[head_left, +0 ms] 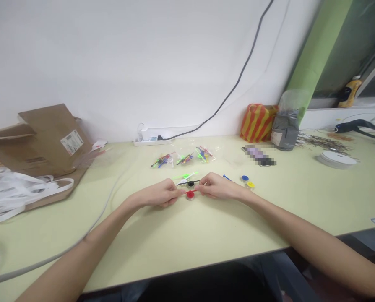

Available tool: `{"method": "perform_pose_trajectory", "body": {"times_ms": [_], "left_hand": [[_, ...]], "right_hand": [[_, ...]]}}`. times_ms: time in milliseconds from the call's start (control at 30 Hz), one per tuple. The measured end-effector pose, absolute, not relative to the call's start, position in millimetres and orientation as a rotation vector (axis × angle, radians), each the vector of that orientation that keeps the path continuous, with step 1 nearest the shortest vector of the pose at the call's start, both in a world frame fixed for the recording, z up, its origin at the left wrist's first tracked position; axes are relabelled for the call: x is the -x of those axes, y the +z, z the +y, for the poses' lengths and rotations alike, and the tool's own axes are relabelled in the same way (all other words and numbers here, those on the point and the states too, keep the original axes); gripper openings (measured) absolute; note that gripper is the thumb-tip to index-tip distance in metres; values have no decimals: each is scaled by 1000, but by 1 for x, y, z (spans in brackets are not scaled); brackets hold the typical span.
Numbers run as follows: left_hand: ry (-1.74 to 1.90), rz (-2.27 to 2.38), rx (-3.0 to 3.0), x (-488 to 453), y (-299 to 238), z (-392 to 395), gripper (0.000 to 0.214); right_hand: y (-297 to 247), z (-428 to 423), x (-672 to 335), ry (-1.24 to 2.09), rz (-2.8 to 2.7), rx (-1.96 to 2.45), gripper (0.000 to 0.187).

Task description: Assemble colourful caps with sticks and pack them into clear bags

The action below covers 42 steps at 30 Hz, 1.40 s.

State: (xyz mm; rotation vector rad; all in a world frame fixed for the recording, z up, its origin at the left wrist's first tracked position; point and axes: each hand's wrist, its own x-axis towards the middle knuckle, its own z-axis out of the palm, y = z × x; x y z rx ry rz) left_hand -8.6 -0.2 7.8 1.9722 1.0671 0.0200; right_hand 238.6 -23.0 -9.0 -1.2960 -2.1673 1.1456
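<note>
My left hand point(166, 193) and my right hand point(213, 186) face each other low over the table, fingers pinched. Between them runs a thin red plastic stick point(191, 192), one end in each hand. It lies across a small round red piece point(190, 195) with a clear base; whether the two are joined I cannot tell. Just behind is a round black piece point(191, 183) with a black stick across it. Farther back lie a green stick point(186, 176) and a white round piece point(183, 182), partly hidden. Right of my right hand are a blue stick point(227, 178), a blue round piece point(245, 178) and a yellow one point(251, 185).
Several clear bags of coloured plastic parts point(185, 158) lie behind my hands. A power strip point(152, 141) sits by the wall. At left are a cardboard box point(49, 142) and a grey cable point(96, 220); at right, a phone point(259, 156) and a white spool point(337, 159).
</note>
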Motion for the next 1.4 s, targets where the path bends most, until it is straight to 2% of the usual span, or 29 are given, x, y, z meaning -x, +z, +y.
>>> {"method": "perform_pose_trajectory", "body": {"times_ms": [467,867,1067,1200,1400], "left_hand": [[17,1021,-1846,9,8,0,61],[-26,1061,-1955,6,11,0,66],[-57,1068,-1974,7,10,2,61],[-26,1029,-1994,7,9,2,60],[-9,990,-1980,9,9,3,60]], "right_hand": [[-9,-23,-238,1061,-2213,1361,49],[-6,-26,-235,806,-2367,1396,49],[-12,-23,-238,850,-2360,1355,55],[-12,-21,-237,1006,-2318,1351,58],[-12,-19,-235,1060,-2294,1397,46]]}}
